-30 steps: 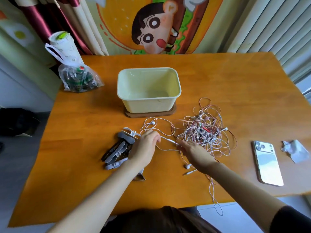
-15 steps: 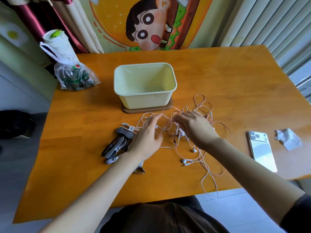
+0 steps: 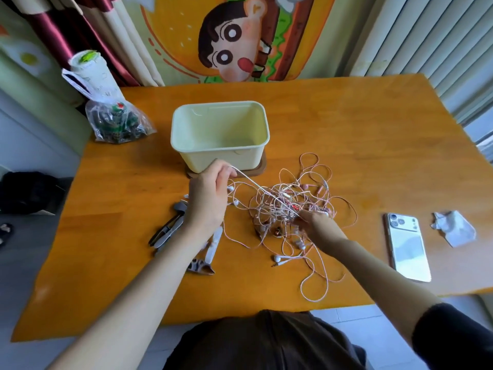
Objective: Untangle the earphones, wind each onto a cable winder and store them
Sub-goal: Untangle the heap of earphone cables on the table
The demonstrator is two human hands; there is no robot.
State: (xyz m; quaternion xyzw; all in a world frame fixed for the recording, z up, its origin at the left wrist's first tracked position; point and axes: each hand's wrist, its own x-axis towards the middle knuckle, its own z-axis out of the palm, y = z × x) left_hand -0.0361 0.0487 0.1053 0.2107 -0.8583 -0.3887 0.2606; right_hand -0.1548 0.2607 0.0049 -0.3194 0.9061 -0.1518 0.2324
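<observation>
Left hand [image 3: 210, 194] lifted toward box [image 3: 221, 158], pinching taut cable [image 3: 256, 184]; right hand [image 3: 318, 228] dropped, gripping tangle [image 3: 290, 206].

A home room, at a wooden table [image 3: 346, 124].
Cartoon wall hanging [image 3: 240, 38], satin curtains [image 3: 61, 30] and vertical blinds [image 3: 426, 36] stand behind it.

Left grip [image 3: 210, 188] now higher, white cable [image 3: 256, 184] taut from tangle [image 3: 282, 206]; right grip [image 3: 317, 225] lower on it.

The cream rectangular plastic tub [image 3: 222, 159] is sitting on the orange wooden table [image 3: 346, 124], behind the tangled pile of white and pink earphone cables [image 3: 282, 206]. Grey plastic cable winders [image 3: 168, 231] are lying left of it, the white smartphone [image 3: 406, 248] right, the crumpled white tissue [image 3: 453, 228] further right.
</observation>
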